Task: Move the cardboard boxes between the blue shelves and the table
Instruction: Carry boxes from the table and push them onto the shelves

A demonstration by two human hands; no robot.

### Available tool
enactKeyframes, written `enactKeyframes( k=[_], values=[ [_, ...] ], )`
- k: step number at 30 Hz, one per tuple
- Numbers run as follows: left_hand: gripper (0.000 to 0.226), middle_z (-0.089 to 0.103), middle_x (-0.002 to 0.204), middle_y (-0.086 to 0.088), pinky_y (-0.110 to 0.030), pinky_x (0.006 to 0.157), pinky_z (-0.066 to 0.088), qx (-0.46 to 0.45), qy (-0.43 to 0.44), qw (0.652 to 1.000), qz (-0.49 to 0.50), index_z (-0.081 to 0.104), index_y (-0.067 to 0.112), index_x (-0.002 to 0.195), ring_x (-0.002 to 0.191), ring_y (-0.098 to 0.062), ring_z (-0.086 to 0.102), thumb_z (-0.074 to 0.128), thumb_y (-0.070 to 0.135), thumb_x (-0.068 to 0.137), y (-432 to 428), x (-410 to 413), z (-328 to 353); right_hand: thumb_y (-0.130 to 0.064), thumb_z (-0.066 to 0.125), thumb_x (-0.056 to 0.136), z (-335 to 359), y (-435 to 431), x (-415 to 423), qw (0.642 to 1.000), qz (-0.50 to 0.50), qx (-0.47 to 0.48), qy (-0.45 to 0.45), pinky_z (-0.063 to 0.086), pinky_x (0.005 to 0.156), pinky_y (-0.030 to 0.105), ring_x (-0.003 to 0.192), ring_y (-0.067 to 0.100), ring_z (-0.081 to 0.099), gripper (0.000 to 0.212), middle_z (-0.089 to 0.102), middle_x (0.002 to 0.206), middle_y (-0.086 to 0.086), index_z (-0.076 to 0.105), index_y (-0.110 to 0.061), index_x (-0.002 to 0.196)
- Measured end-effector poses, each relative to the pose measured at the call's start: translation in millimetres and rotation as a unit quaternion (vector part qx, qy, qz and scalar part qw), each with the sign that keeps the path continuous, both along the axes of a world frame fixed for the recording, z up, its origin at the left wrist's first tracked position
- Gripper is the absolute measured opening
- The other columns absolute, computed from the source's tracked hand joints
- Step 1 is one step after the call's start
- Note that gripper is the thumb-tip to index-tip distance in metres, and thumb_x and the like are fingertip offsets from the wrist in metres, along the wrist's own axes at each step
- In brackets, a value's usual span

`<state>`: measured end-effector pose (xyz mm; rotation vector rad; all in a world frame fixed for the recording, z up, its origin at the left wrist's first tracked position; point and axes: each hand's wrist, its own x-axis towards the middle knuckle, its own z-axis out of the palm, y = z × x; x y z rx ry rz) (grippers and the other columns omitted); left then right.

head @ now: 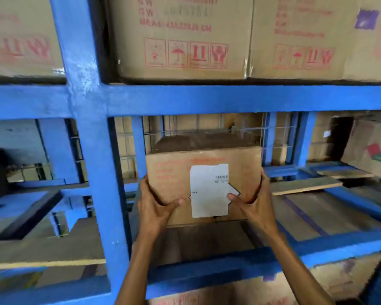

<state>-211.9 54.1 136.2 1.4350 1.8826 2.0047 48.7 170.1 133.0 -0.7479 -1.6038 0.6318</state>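
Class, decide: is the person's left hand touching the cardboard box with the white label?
Touching. The head view shows the left hand gripping the cardboard box at its left edge, thumb pressed on the front face.

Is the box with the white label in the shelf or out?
In: the box is beyond the blue front rail, over the shelf board, left hand and right hand gripping its sides.

The small cardboard box (203, 172) I hold stands upright in the middle bay of the blue shelves (185, 100), with faded red print and a torn white label (209, 190) on its front. Larger cardboard boxes (185, 36) fill the shelf above.
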Motion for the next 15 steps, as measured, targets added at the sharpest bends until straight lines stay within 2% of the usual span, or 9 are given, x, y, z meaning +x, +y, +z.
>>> enactKeyframes(
  k=[2, 4, 5, 7, 8, 9, 12, 13, 15],
  values=[
    [0.118, 0.051, 0.127, 0.014, -0.036, 0.094, 0.045, -0.014, 0.001, 1.000, 0.010, 0.026, 0.034, 0.141, 0.119, -0.014, 0.049, 0.101, 0.032, 0.050, 13.9, -14.5, 0.3, -0.060, 0.089, 0.060, -1.3, 23.3, -16.3, 0.999, 0.023, -0.012, -0.024, 0.048, 0.088, 0.006, 0.120, -0.019, 0.047, 0.110, 0.041, 0.134, -0.043, 0.021, -0.050, 0.146],
    [0.115, 0.054, 0.126, 0.009, -0.037, 0.089, 0.052, -0.023, -0.003, 0.999, 0.025, 0.025, 0.034, 0.139, 0.117, -0.019, 0.054, 0.100, 0.028, 0.052, 26.1, -24.9, 0.5, -0.056, 0.089, 0.065, -8.6, 45.0, -34.3, 0.998, 0.034, -0.012, -0.054, 0.049, 0.089, 0.007, 0.122, -0.018, 0.045, 0.108, 0.037, 0.139, -0.040, 0.015, -0.058, 0.143],
    [0.112, 0.055, 0.123, 0.008, -0.032, 0.079, 0.053, -0.025, -0.001, 0.999, 0.047, 0.025, 0.034, 0.137, 0.112, -0.020, 0.056, 0.099, 0.029, 0.052, 32.2, -28.6, 0.4, -0.051, 0.091, 0.068, -13.4, 55.2, -43.5, 0.997, 0.038, -0.012, -0.066, 0.048, 0.092, 0.010, 0.125, -0.017, 0.043, 0.110, 0.034, 0.144, -0.036, 0.013, -0.054, 0.145],
    [0.110, 0.054, 0.117, 0.009, -0.021, 0.066, 0.044, -0.029, 0.004, 0.995, 0.093, 0.026, 0.033, 0.136, 0.105, -0.021, 0.056, 0.098, 0.029, 0.053, 44.6, -34.0, -1.3, -0.037, 0.092, 0.074, -24.6, 76.0, -63.0, 0.995, 0.032, -0.016, -0.097, 0.050, 0.106, 0.035, 0.138, 0.008, 0.041, 0.113, 0.033, 0.157, -0.008, 0.013, -0.029, 0.155],
    [0.111, 0.053, 0.116, 0.008, -0.023, 0.067, 0.042, -0.032, 0.004, 0.993, 0.113, 0.026, 0.032, 0.138, 0.105, -0.024, 0.057, 0.098, 0.027, 0.053, 50.3, -36.6, -2.0, -0.032, 0.092, 0.076, -29.4, 85.8, -73.2, 0.993, 0.022, -0.021, -0.111, 0.046, 0.111, 0.048, 0.143, 0.023, 0.040, 0.113, 0.032, 0.159, 0.005, 0.014, -0.017, 0.156],
    [0.113, 0.055, 0.117, 0.005, -0.027, 0.071, 0.044, -0.032, 0.006, 0.991, 0.126, 0.027, 0.029, 0.140, 0.108, -0.029, 0.059, 0.099, 0.026, 0.053, 55.4, -40.0, -3.2, -0.028, 0.091, 0.077, -32.5, 94.3, -83.7, 0.992, 0.019, -0.029, -0.118, 0.041, 0.115, 0.051, 0.144, 0.032, 0.040, 0.112, 0.032, 0.160, 0.013, 0.015, -0.009, 0.157],
    [0.117, 0.060, 0.130, -0.010, -0.047, 0.087, 0.053, -0.040, 0.001, 0.989, 0.142, 0.032, 0.019, 0.145, 0.118, -0.038, 0.059, 0.094, 0.040, 0.048, 66.5, -50.2, -6.0, -0.022, 0.091, 0.077, -34.3, 116.6, -107.2, 0.994, 0.017, -0.032, -0.107, 0.032, 0.111, 0.035, 0.144, 0.036, 0.040, 0.109, 0.036, 0.159, 0.016, 0.019, -0.007, 0.157],
    [0.117, 0.061, 0.130, -0.011, -0.050, 0.088, 0.053, -0.038, 0.001, 0.989, 0.146, 0.034, 0.017, 0.144, 0.118, -0.037, 0.059, 0.090, 0.047, 0.046, 69.5, -52.0, -4.7, -0.023, 0.091, 0.077, -33.3, 123.9, -110.4, 0.994, 0.012, -0.026, -0.101, 0.032, 0.108, 0.034, 0.143, 0.034, 0.040, 0.110, 0.036, 0.159, 0.014, 0.018, -0.010, 0.157],
    [0.117, 0.060, 0.126, -0.004, -0.044, 0.084, 0.052, -0.022, 0.006, 0.990, 0.137, 0.036, 0.018, 0.143, 0.115, -0.028, 0.058, 0.086, 0.055, 0.043, 77.7, -51.4, 0.6, -0.027, 0.091, 0.077, -33.6, 137.8, -109.0, 0.996, 0.012, -0.009, -0.088, 0.035, 0.107, 0.037, 0.143, 0.031, 0.040, 0.110, 0.035, 0.159, 0.010, 0.014, -0.023, 0.155]
  ],
)
